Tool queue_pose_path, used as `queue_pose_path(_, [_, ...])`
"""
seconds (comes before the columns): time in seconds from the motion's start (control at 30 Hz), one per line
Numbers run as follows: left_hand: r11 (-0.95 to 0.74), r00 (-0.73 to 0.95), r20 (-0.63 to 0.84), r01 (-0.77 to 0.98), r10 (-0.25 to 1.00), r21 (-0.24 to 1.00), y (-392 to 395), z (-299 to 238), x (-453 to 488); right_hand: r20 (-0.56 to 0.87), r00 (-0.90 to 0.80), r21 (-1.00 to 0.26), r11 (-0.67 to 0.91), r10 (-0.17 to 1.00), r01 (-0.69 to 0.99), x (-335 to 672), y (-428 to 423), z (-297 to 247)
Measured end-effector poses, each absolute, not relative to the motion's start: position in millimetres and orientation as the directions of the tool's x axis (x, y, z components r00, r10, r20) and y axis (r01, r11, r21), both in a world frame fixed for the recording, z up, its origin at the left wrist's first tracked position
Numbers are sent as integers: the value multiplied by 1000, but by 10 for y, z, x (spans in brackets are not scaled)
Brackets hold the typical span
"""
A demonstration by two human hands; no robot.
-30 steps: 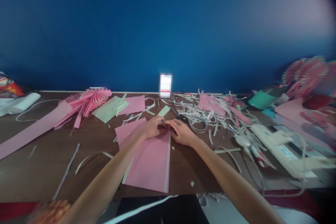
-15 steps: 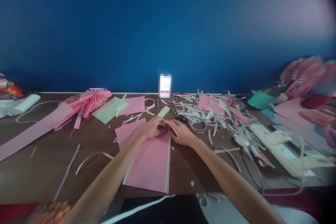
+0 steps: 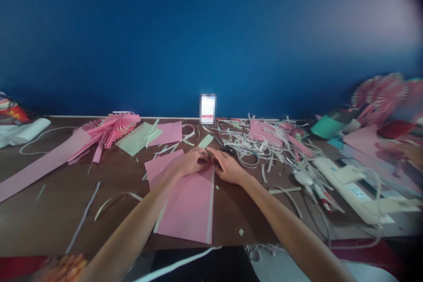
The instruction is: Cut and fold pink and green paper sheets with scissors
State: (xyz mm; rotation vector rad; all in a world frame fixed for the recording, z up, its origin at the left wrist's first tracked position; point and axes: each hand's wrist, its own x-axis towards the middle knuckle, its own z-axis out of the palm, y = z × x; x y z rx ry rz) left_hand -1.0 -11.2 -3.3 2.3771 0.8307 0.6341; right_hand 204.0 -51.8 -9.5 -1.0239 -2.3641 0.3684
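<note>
A pink sheet of paper [image 3: 188,211] lies lengthwise before me, with a pale strip [image 3: 210,211] along its right edge and another at its lower left. My left hand [image 3: 194,161] rests over the sheet's far end, fingers bent and pinched at the far right corner. From the right, my right hand [image 3: 226,165] meets it there, thumb and fingertips closed on the same corner. The fingertips hide exactly what is pinched, paper or strip end. Beneath my left forearm, a second pink sheet [image 3: 155,169] sticks out on the left.
Behind the hands stands a blurred bright screen [image 3: 208,110]. A heap of curled white strips [image 3: 254,143] lies back right, near a white power strip [image 3: 343,189] with cables. Pleated pink paper fans [image 3: 115,125] and a long pink strip [image 3: 46,165] lie left. A pale green sheet [image 3: 135,139] is nearby.
The fingertips of both hands have shifted very slightly at the sheet's far right corner. The sheet and the things around it look the same.
</note>
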Motion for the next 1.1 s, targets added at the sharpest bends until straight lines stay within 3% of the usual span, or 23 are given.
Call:
queue_pose_path(0.23, [-662, 699, 247, 417, 672, 623, -149, 26, 2, 330, -600, -370, 685, 728, 628, 2008, -514, -82])
queue_pose_path(0.53, [-656, 686, 259, 412, 680, 632, -106, -54, 9, 386, -550, -446, 672, 740, 591, 2055, -520, -103])
queue_pose_path(1.1, [-655, 687, 256, 412, 680, 634, -116, -38, 6, 360, -565, -434, 669, 742, 603, 2042, -525, -93])
